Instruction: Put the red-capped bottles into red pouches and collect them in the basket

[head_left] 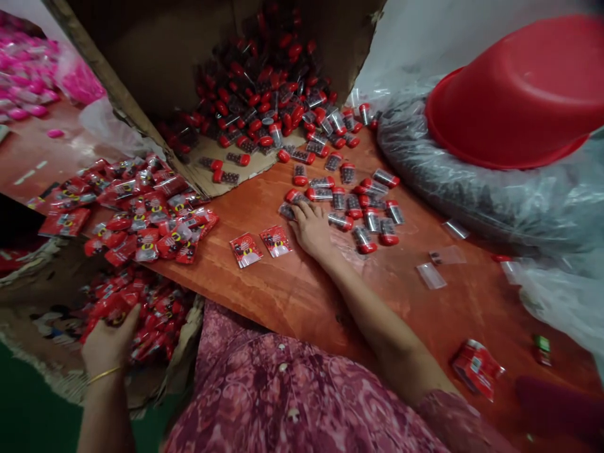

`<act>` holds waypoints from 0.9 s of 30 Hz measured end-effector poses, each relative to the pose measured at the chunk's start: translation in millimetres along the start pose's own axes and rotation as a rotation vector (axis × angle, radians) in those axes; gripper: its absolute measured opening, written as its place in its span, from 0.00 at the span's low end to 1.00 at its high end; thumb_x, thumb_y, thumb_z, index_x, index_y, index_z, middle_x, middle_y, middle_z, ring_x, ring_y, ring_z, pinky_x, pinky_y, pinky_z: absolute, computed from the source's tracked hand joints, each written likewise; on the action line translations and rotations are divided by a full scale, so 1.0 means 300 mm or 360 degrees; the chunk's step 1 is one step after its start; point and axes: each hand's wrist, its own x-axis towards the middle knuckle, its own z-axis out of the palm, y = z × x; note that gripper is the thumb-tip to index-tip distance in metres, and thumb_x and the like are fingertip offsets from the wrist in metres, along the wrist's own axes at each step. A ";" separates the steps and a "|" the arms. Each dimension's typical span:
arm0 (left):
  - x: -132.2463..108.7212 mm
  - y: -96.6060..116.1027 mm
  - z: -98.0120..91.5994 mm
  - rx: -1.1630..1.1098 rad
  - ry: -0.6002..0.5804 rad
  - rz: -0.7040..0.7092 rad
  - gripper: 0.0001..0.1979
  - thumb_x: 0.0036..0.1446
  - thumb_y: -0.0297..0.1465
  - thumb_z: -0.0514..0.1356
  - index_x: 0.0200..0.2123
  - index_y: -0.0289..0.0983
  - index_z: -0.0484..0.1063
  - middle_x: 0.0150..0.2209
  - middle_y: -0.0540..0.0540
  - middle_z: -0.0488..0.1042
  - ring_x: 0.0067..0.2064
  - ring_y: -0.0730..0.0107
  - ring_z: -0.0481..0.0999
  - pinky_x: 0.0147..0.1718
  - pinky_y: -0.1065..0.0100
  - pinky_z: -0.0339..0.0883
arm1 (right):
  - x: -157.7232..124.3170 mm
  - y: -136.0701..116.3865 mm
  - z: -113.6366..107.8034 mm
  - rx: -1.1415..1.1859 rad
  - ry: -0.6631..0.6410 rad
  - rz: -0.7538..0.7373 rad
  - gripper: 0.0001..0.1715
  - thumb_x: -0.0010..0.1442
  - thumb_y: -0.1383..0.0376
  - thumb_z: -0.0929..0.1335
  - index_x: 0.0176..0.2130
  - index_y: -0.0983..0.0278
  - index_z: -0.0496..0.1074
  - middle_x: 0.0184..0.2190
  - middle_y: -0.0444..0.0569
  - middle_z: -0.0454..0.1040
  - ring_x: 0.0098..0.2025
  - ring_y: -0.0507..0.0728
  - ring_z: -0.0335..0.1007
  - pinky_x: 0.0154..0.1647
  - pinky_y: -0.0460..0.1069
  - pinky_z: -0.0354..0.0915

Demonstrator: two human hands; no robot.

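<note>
Low at the left, my left hand [107, 340] has its thumb and fingers closed around a shiny red packet [113, 307], just above an open carton [35, 292] holding many such packets. My right hand [310, 229] rests on the orange-brown table, fingers curled over a small clear tube [286, 211] with dark contents at the edge of a loose group of red-capped tubes [353, 205]. Its fingertips are partly hidden against the tubes. Two flat red printed packets, a left one [246, 249] and a right one [276, 241], lie beside that hand.
A heap of red packets [146, 214] covers the table's left edge. Behind it, a tipped cardboard box [165, 56] spills red-capped tubes. At right, a red tub [514, 94] sits upside down on a plastic-wrapped bag [472, 195]. Clear plastic pieces [431, 275] and a crumpled red packet [478, 369] lie nearer.
</note>
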 end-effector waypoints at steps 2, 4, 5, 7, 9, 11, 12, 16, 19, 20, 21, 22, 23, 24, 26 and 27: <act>0.014 -0.044 -0.040 0.0374 0.0354 -0.0090 0.19 0.32 0.43 0.67 0.30 0.44 0.69 0.46 0.46 0.76 0.51 0.34 0.69 0.43 0.30 0.60 | -0.024 0.035 0.014 -0.0045 -0.0029 -0.0068 0.21 0.63 0.66 0.57 0.54 0.67 0.65 0.55 0.55 0.67 0.55 0.64 0.57 0.55 0.60 0.51; -0.008 -0.031 -0.026 0.0415 0.0580 0.0159 0.22 0.38 0.43 0.65 0.40 0.48 0.70 0.51 0.48 0.72 0.52 0.40 0.69 0.47 0.36 0.62 | -0.071 0.070 0.013 -0.0074 -0.0014 -0.0119 0.22 0.63 0.69 0.56 0.54 0.66 0.65 0.54 0.53 0.68 0.55 0.62 0.57 0.58 0.60 0.48; -0.028 -0.003 0.001 0.0287 0.0593 0.0408 0.20 0.43 0.43 0.63 0.42 0.48 0.71 0.51 0.49 0.73 0.51 0.46 0.71 0.48 0.41 0.64 | -0.097 0.086 0.008 -0.0088 -0.0007 -0.0131 0.22 0.63 0.70 0.56 0.54 0.66 0.65 0.54 0.53 0.68 0.56 0.62 0.57 0.58 0.60 0.47; -0.079 0.088 0.090 -0.0020 0.0437 0.0922 0.13 0.51 0.39 0.58 0.40 0.46 0.73 0.45 0.50 0.77 0.48 0.56 0.74 0.51 0.51 0.65 | -0.144 0.113 -0.006 -0.0107 0.0004 -0.0126 0.23 0.61 0.71 0.57 0.54 0.66 0.65 0.54 0.53 0.68 0.57 0.62 0.56 0.59 0.61 0.46; -0.132 0.208 0.205 -0.0058 0.0104 0.1300 0.12 0.55 0.37 0.55 0.38 0.41 0.75 0.46 0.45 0.76 0.54 0.57 0.70 0.55 0.52 0.60 | -0.180 0.127 -0.020 -0.0106 0.0037 -0.0099 0.24 0.58 0.72 0.59 0.53 0.66 0.67 0.54 0.54 0.68 0.58 0.63 0.55 0.59 0.61 0.47; -0.176 0.327 0.321 0.0089 -0.0179 0.1529 0.13 0.57 0.37 0.54 0.40 0.41 0.75 0.50 0.43 0.74 0.58 0.54 0.64 0.57 0.48 0.54 | -0.206 0.128 -0.031 -0.0080 0.0100 -0.0072 0.23 0.56 0.72 0.60 0.51 0.66 0.68 0.55 0.55 0.67 0.58 0.64 0.55 0.57 0.61 0.51; -0.192 0.378 0.373 0.0173 -0.0296 0.1593 0.15 0.57 0.37 0.54 0.43 0.40 0.74 0.53 0.42 0.71 0.60 0.53 0.62 0.57 0.46 0.52 | -0.218 0.124 -0.036 -0.0059 0.0145 -0.0058 0.22 0.55 0.71 0.61 0.50 0.66 0.69 0.55 0.56 0.67 0.58 0.64 0.56 0.56 0.61 0.53; -0.217 0.488 0.506 0.0499 -0.0594 0.1659 0.17 0.57 0.37 0.53 0.48 0.40 0.72 0.59 0.40 0.63 0.63 0.49 0.54 0.58 0.44 0.47 | -0.255 0.094 -0.060 0.0085 0.0319 -0.0010 0.16 0.58 0.65 0.62 0.45 0.67 0.71 0.52 0.57 0.69 0.54 0.64 0.61 0.53 0.60 0.59; -0.219 0.490 0.530 0.0574 -0.0628 0.1674 0.15 0.59 0.34 0.51 0.45 0.44 0.74 0.57 0.43 0.66 0.63 0.49 0.53 0.58 0.42 0.44 | -0.267 0.061 -0.079 0.0234 0.0365 -0.0003 0.14 0.60 0.63 0.62 0.42 0.65 0.72 0.48 0.56 0.73 0.52 0.62 0.64 0.51 0.58 0.61; -0.220 0.485 0.530 0.0566 -0.0616 0.1672 0.15 0.59 0.34 0.51 0.44 0.45 0.75 0.56 0.43 0.67 0.63 0.49 0.53 0.58 0.42 0.44 | -0.267 0.048 -0.084 0.0284 0.0366 -0.0006 0.13 0.60 0.63 0.62 0.41 0.64 0.73 0.47 0.55 0.73 0.51 0.61 0.65 0.51 0.58 0.61; -0.221 0.480 0.530 0.0548 -0.0600 0.1664 0.15 0.59 0.34 0.50 0.44 0.45 0.75 0.56 0.43 0.67 0.63 0.49 0.54 0.58 0.41 0.44 | -0.265 0.034 -0.089 0.0334 0.0364 -0.0012 0.13 0.60 0.63 0.62 0.41 0.64 0.73 0.46 0.55 0.74 0.51 0.61 0.65 0.51 0.58 0.62; -0.222 0.475 0.529 0.0526 -0.0583 0.1646 0.16 0.59 0.34 0.50 0.45 0.45 0.74 0.57 0.43 0.67 0.63 0.49 0.54 0.58 0.41 0.44 | -0.262 0.019 -0.093 0.0386 0.0357 -0.0023 0.13 0.60 0.64 0.62 0.40 0.64 0.73 0.45 0.54 0.74 0.51 0.61 0.66 0.51 0.58 0.62; -0.223 0.471 0.527 0.0505 -0.0566 0.1626 0.16 0.59 0.34 0.50 0.46 0.44 0.74 0.57 0.41 0.66 0.63 0.49 0.55 0.58 0.41 0.45 | -0.258 0.004 -0.096 0.0440 0.0348 -0.0032 0.13 0.60 0.64 0.61 0.40 0.64 0.73 0.45 0.54 0.75 0.50 0.60 0.67 0.51 0.57 0.62; -0.223 0.469 0.526 0.0486 -0.0548 0.1605 0.17 0.59 0.35 0.50 0.47 0.43 0.74 0.57 0.40 0.65 0.62 0.48 0.55 0.58 0.41 0.45 | -0.253 -0.012 -0.098 0.0495 0.0335 -0.0035 0.13 0.61 0.65 0.61 0.39 0.64 0.73 0.44 0.54 0.75 0.49 0.60 0.68 0.50 0.57 0.62; -0.222 0.471 0.522 0.0449 -0.0543 0.1563 0.17 0.59 0.35 0.50 0.46 0.42 0.74 0.57 0.39 0.65 0.62 0.47 0.56 0.58 0.41 0.45 | -0.241 -0.041 -0.097 0.0605 0.0299 0.0004 0.14 0.61 0.64 0.61 0.39 0.65 0.73 0.42 0.54 0.76 0.45 0.59 0.70 0.48 0.56 0.63; -0.222 0.475 0.519 0.0424 -0.0561 0.1538 0.17 0.59 0.36 0.50 0.46 0.42 0.74 0.57 0.39 0.65 0.62 0.47 0.56 0.58 0.41 0.45 | -0.234 -0.054 -0.095 0.0664 0.0277 0.0056 0.14 0.61 0.62 0.61 0.39 0.65 0.73 0.40 0.54 0.77 0.42 0.59 0.71 0.46 0.55 0.64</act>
